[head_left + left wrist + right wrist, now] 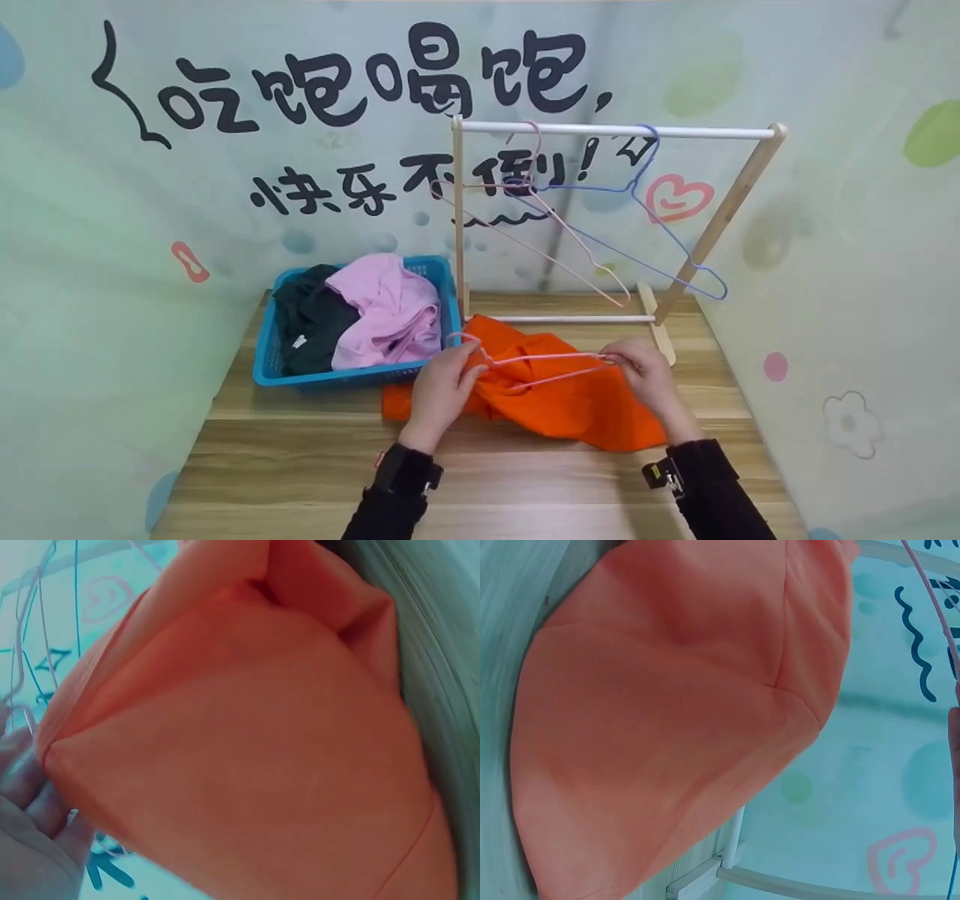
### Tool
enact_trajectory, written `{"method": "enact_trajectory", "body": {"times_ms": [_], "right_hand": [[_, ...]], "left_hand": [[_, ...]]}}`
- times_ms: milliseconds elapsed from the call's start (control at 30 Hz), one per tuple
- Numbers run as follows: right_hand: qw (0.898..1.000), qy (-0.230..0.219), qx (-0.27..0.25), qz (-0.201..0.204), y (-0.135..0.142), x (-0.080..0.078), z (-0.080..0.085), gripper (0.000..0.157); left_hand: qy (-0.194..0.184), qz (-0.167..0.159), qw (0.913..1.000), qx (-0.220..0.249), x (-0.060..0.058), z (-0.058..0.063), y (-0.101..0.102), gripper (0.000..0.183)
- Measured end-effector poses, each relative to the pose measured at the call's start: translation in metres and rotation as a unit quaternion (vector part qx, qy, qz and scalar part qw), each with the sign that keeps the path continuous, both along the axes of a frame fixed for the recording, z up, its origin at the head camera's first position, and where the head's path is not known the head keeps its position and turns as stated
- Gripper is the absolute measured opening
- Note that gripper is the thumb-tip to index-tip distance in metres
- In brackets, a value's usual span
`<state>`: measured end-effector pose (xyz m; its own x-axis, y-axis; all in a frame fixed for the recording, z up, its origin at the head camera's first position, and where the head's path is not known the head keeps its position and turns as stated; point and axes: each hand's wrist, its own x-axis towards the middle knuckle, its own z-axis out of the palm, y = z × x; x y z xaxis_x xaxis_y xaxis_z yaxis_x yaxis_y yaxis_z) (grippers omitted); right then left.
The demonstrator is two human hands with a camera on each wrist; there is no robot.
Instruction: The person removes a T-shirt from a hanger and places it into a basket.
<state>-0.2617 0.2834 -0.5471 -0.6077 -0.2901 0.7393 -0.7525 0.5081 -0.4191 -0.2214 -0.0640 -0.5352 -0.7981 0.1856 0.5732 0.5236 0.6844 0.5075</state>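
Observation:
A pink wire clothes hanger (551, 355) is held level over an orange garment (577, 409) on the table. My left hand (441, 386) grips the hanger close to its hook. At the hanger's right end, my right hand (643, 373) pinches the wire. Part of the hanger's left side is hidden by the hand and cloth, so I cannot tell whether it lies inside the garment. Orange cloth (247, 742) fills most of the left wrist view, with the left fingers (49, 806) at its edge. In the right wrist view only a sliver of hand shows.
Left of the garment stands a blue basket (262, 356) with a pink garment (386, 300) and a dark garment (311, 330). Behind, a wood-and-white rack (705, 133) carries a pink hanger (577, 232) and a blue hanger (679, 244). Printed cloth walls surround the wooden table (285, 457).

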Motion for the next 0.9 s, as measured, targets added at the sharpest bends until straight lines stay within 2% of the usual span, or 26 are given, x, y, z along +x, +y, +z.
{"method": "enact_trajectory", "body": {"times_ms": [167, 300, 367, 533, 767, 900], "right_hand": [[1.0, -0.004, -0.027, 0.0, 0.01, 0.003, 0.005, 0.027], [0.999, -0.012, -0.036, 0.008, 0.021, 0.006, 0.014, 0.028], [0.999, -0.021, -0.047, 0.011, 0.024, 0.012, 0.024, 0.026], [0.996, -0.033, -0.079, -0.012, 0.038, 0.025, 0.05, 0.02], [0.993, -0.025, -0.108, -0.044, 0.065, 0.029, 0.069, 0.017], [0.986, -0.031, -0.146, -0.077, 0.075, 0.031, 0.076, 0.013]], "left_hand": [[-0.012, 0.013, 0.9998, -0.006, 0.002, -0.015, -0.015, 0.025], [-0.019, 0.016, 0.9997, 0.002, 0.003, -0.02, -0.022, 0.018], [-0.022, 0.028, 0.9994, 0.005, 0.003, -0.02, -0.025, 0.016], [-0.035, 0.075, 0.9966, 0.0, 0.0, -0.022, -0.038, 0.015], [-0.074, 0.143, 0.9869, -0.01, -0.006, -0.029, -0.057, 0.018], [-0.087, 0.168, 0.9818, -0.014, -0.008, -0.036, -0.064, 0.02]]}}
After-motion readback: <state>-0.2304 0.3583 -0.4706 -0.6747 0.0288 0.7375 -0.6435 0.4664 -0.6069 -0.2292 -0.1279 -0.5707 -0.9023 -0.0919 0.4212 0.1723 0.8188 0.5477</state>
